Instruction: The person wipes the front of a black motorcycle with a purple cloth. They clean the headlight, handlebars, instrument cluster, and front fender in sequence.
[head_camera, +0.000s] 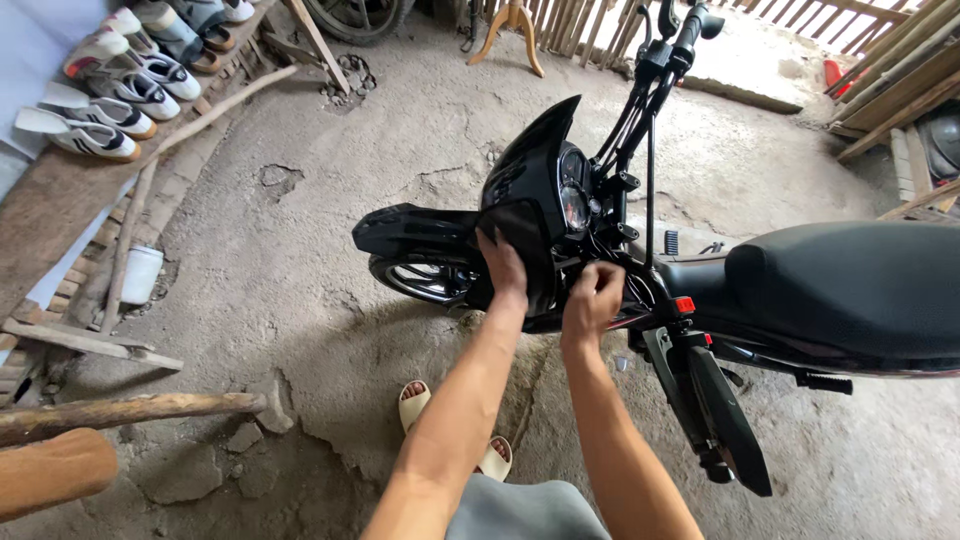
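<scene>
**Both hands at the headlight cowl of a black motorcycle**

The left hand (503, 268) lies flat and spread against the side of the black headlight cowl (530, 190), palm pressing the panel as if to steady it and keep it from shifting. The right hand (592, 298) is just beside it, curled in close behind the cowl near the steering head, fingers bunched together on something small; what they pinch is hidden by the hand itself, so I cannot tell whether it is a fastener, a clip or a wire. The two hands sit near one another but do not touch.

The cowl belongs to a black motorcycle (700, 290) standing side-on across the concrete floor (300, 300), its front end turned away from the person so the instrument dial (574, 200) faces the seat. The handlebar (670, 50) rises above the cowl, the front mudguard (410, 228) juts out over the front wheel (420, 280), and the long black seat (850, 280) stretches off to the right. A red reflector (684, 304) shows near the frame.

Below, the person's feet wear pale sandals (413, 400), planted close to the bike, which puts both arms within easy reach of the front end.

Further off, a row of sneakers (110, 100) lines a wooden plank along the wall, a white bucket (141, 273) sits beneath it, and rough timber poles (130, 408) lie at the lower left.
</scene>
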